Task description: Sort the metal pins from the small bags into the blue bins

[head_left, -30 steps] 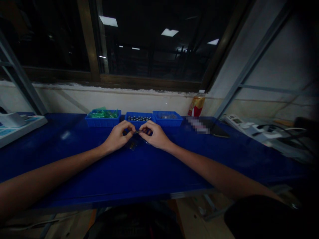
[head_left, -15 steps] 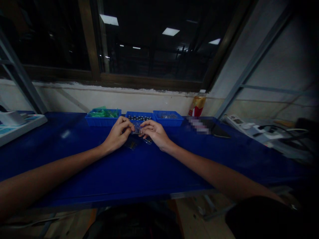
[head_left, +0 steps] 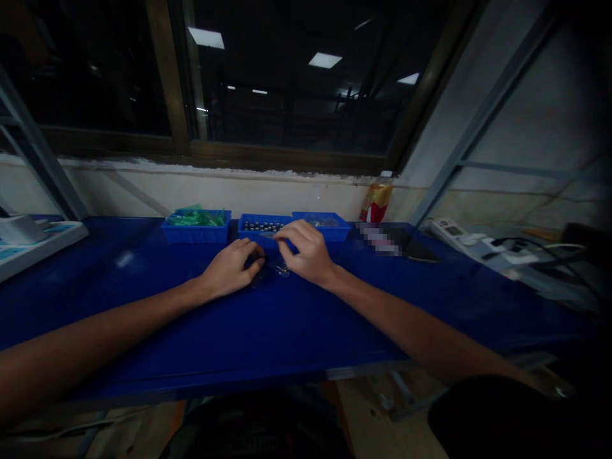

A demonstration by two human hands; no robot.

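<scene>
My right hand (head_left: 306,253) is raised just in front of the middle blue bin, its thumb and fingertips pinched on a small clear plastic bag (head_left: 268,234) that looks thin and blurred. Lower and to its left, my left hand (head_left: 234,268) is close to the tabletop with thumb and fingers curled together; what lies between them is hidden. A dark small packet (head_left: 258,279) shows partly under the left fingertips. Between the hands, another small clear packet (head_left: 282,269) lies on the blue table (head_left: 268,338).
Along the back stand a blue bin (head_left: 197,234) of green plastic bags, a middle bin (head_left: 246,234) of small round metallic parts and a right bin (head_left: 338,233) of clear items. A bottle (head_left: 376,203), a phone (head_left: 421,250) and power strips (head_left: 43,245) flank them.
My hands have parted. The left let go of the clear bag and dropped to the packet on the table; the right keeps the bag and has risen slightly toward the middle bin.
</scene>
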